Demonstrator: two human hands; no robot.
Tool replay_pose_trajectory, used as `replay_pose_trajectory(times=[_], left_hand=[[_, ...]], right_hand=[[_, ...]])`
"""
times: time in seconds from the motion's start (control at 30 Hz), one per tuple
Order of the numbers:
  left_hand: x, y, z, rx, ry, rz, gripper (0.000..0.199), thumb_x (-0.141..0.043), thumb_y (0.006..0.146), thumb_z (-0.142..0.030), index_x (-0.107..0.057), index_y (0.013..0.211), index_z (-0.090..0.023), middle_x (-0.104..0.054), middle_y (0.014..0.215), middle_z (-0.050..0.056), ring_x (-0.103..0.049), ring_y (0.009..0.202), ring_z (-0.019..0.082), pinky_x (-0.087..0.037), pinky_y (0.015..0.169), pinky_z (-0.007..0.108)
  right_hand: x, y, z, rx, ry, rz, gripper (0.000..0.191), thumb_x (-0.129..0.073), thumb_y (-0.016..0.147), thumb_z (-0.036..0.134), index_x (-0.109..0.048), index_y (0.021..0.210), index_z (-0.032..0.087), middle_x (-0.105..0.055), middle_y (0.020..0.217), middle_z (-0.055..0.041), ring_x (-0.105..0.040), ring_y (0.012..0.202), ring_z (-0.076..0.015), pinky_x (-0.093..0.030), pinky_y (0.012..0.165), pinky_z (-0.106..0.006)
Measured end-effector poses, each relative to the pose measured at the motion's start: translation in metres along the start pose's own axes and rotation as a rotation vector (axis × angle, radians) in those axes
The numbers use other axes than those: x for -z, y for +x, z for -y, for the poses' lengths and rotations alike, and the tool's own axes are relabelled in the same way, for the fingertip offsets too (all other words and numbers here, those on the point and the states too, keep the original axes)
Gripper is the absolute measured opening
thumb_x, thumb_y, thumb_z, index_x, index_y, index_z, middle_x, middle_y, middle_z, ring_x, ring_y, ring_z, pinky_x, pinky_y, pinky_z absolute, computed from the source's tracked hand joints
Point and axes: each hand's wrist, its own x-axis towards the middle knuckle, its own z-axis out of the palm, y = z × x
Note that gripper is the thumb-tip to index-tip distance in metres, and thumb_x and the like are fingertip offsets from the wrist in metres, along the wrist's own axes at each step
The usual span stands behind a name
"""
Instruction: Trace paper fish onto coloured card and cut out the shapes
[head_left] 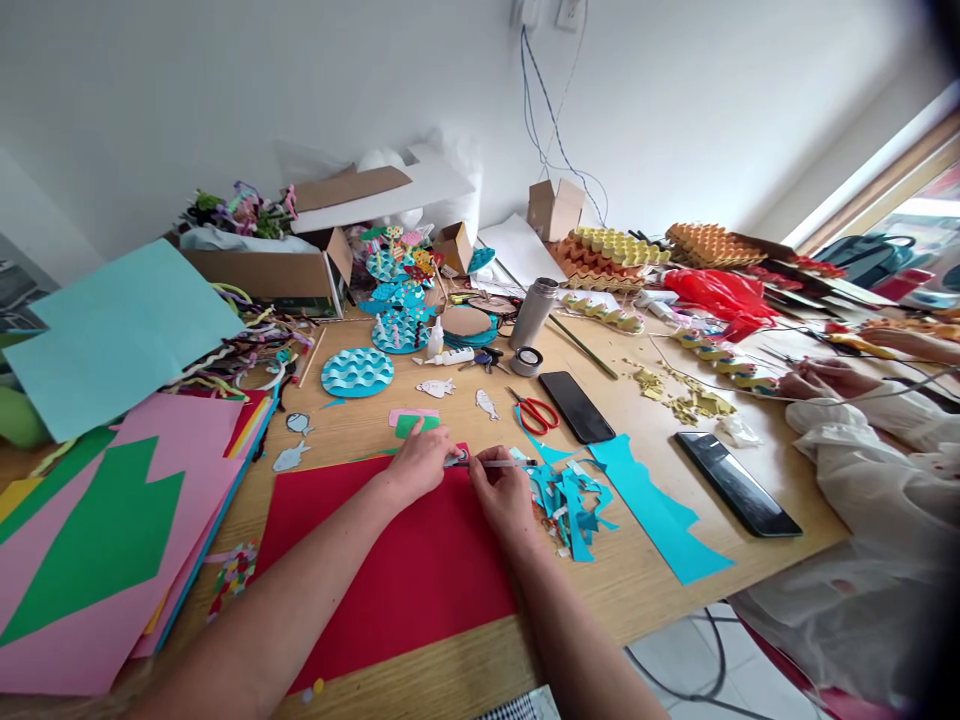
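Observation:
A large sheet of red paper (405,560) lies on the wooden table under both my forearms. My left hand (421,462) is at its far edge, fingers closed and pressing on a small grey-white paper cut-out (454,459); most of that piece is hidden. Between the thumb and fingers of my right hand (501,492) is a slim pen (510,463), lying nearly level, one end close to the cut-out. Pink and green paper pieces (417,426) lie just beyond my left hand. Fish-shaped cut-outs (487,404) are farther off.
Blue paper scraps (574,505), red-handled scissors (537,412) and a black phone (576,406) lie right of my hands. Coloured paper sheets (112,540) are stacked left. A grey bottle (535,312) stands behind. At far right, another person's hands (825,380) work near a second phone (736,482).

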Motion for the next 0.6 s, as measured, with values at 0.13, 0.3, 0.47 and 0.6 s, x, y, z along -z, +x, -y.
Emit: replay_pose_trajectory(times=[0.13, 0.3, 0.47, 0.6], left_hand=[[-0.001, 0.001, 0.001, 0.009, -0.002, 0.002, 0.033, -0.051, 0.082, -0.008, -0.074, 0.098, -0.026, -0.064, 0.09, 0.005, -0.061, 0.088, 0.021, -0.033, 0.105, 0.043], [0.001, 0.001, 0.002, 0.023, -0.021, 0.015, 0.034, -0.053, 0.08, -0.007, -0.073, 0.099, -0.026, -0.067, 0.089, 0.004, -0.062, 0.088, 0.02, -0.037, 0.101, 0.039], [0.008, 0.0, 0.006, 0.054, -0.058, 0.026, 0.03, -0.057, 0.08, -0.011, -0.072, 0.103, -0.024, -0.071, 0.095, 0.004, -0.063, 0.09, 0.02, -0.047, 0.082, 0.028], [0.012, 0.002, 0.009, 0.086, -0.086, 0.04, 0.03, -0.061, 0.077, -0.01, -0.074, 0.1, -0.023, -0.073, 0.09, 0.002, -0.065, 0.084, 0.018, -0.047, 0.076, 0.025]], right_hand=[[-0.003, -0.002, 0.002, 0.006, 0.022, 0.045, 0.027, -0.055, 0.084, 0.044, -0.057, 0.073, 0.019, -0.059, 0.058, -0.0014, -0.051, 0.049, -0.0142, -0.038, 0.046, -0.024], [-0.004, -0.002, 0.005, 0.01, 0.02, 0.058, 0.026, -0.055, 0.083, 0.043, -0.059, 0.075, 0.019, -0.062, 0.059, -0.0021, -0.054, 0.049, -0.015, -0.039, 0.047, -0.024], [-0.005, -0.003, 0.005, 0.01, 0.008, 0.085, 0.023, -0.055, 0.082, 0.039, -0.063, 0.078, 0.018, -0.065, 0.061, -0.0027, -0.056, 0.051, -0.0157, -0.04, 0.049, -0.025], [-0.007, -0.004, 0.003, 0.002, -0.005, 0.12, 0.022, -0.054, 0.083, 0.038, -0.064, 0.081, 0.018, -0.067, 0.064, -0.0035, -0.058, 0.053, -0.0166, -0.041, 0.05, -0.025]])
